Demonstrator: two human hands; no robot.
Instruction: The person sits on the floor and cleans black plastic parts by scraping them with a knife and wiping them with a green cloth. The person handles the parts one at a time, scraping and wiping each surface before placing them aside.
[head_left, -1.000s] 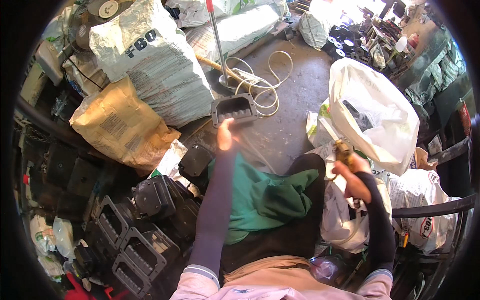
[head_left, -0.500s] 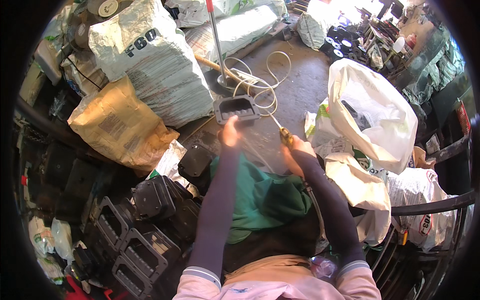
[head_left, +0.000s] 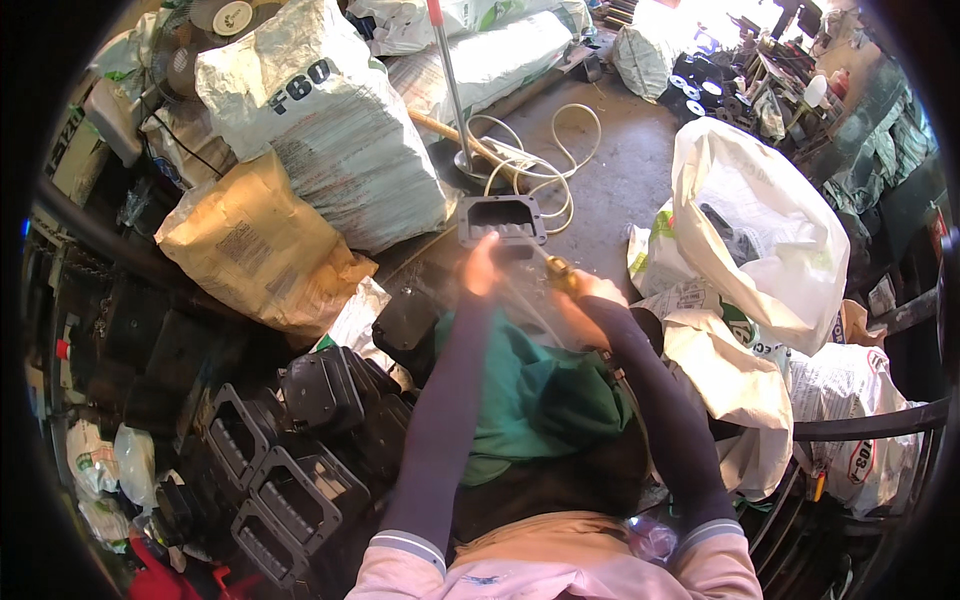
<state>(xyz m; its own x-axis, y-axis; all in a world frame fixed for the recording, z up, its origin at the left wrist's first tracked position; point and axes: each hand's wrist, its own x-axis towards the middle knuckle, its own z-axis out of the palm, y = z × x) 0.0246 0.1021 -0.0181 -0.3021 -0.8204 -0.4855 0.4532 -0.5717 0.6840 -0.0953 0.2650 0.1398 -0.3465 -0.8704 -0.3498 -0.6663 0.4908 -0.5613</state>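
In my left hand [head_left: 481, 268] is a dark grey rectangular housing [head_left: 520, 228] with a hollow middle and holes around its rim. My fingers grip its near edge, and the hand is slightly blurred. My right hand [head_left: 590, 298] closes around a yellow-brown air blow gun [head_left: 560, 268], whose tip points at the housing's near right side. Whether the tip touches the housing, I cannot tell. A hose [head_left: 622, 380] runs along my right forearm. Green cloth [head_left: 530, 400] lies over my lap beneath both hands.
Several similar black housings [head_left: 310, 490] are stacked at the lower left. A brown paper sack [head_left: 250, 245] and a large white sack [head_left: 330, 140] stand at the left. An open white bag [head_left: 790, 270] with dark parts is at the right. Coiled pale hose [head_left: 590, 150] lies on the floor ahead.
The blow gun in my right hand has come closer to the housing. The whole view has shifted slightly, and my left hand keeps its hold on the housing.
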